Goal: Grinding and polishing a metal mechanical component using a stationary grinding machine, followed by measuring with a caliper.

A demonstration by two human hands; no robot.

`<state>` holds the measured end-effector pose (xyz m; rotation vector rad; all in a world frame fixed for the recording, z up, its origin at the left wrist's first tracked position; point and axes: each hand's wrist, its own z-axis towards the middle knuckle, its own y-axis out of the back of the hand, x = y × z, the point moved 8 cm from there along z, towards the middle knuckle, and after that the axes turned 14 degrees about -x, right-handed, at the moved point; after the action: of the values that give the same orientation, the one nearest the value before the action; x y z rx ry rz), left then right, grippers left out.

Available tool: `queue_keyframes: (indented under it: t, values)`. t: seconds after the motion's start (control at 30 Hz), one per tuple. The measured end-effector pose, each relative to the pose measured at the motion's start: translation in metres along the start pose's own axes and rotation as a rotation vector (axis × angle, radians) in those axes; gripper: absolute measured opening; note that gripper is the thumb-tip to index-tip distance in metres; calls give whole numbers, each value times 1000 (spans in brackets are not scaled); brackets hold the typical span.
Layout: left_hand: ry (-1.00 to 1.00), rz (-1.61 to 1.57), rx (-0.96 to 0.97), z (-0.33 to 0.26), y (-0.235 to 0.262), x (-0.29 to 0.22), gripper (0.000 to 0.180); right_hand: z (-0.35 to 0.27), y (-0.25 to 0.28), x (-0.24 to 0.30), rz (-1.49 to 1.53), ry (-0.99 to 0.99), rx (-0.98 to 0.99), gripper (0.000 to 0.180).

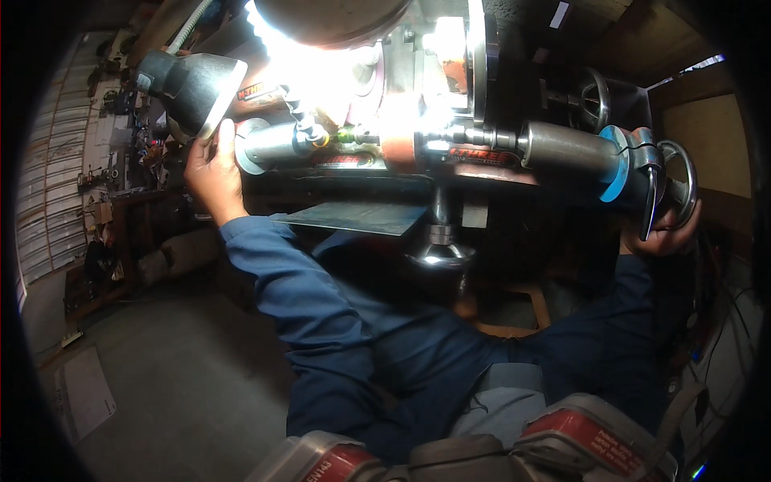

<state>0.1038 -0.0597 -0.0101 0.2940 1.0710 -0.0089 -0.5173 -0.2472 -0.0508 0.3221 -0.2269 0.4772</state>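
My left hand (215, 175) is raised at the lower rim of a dark work lamp shade (191, 90). Its thumb lies on the bright opening side and the fingers on the outer side, closed on the rim. Right beside the thumb is a flanged metal cylinder (277, 146) at the left end of a grinding machine. At the machine's right end, my right hand (673, 233) is closed round the lower rim of a chrome handwheel (683, 183), partly in shadow. Between the two ends, a thin shaft (478, 135) runs to a larger grey cylinder (570, 150) with a blue clamp (617, 165).
Lamp glare washes out the machine's middle. A flat metal plate (353, 217) juts out toward me, beside a shiny round knob (440, 255). Another handwheel (593, 98) stands farther back. Respirator filters (594, 438) fill the lower edge. Cluttered shelves (120, 161) line the left.
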Motion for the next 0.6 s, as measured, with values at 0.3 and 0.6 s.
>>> queue_keyframes:
  t: [0.3, 0.6]
  values:
    - [16, 34, -7, 0, 0, 2, 27, 11, 3, 27, -16, 321, 14, 74]
    - [-6, 35, 6, 0, -2, -3, 25, 56, -2, 55, 54, 49, 111, 35]
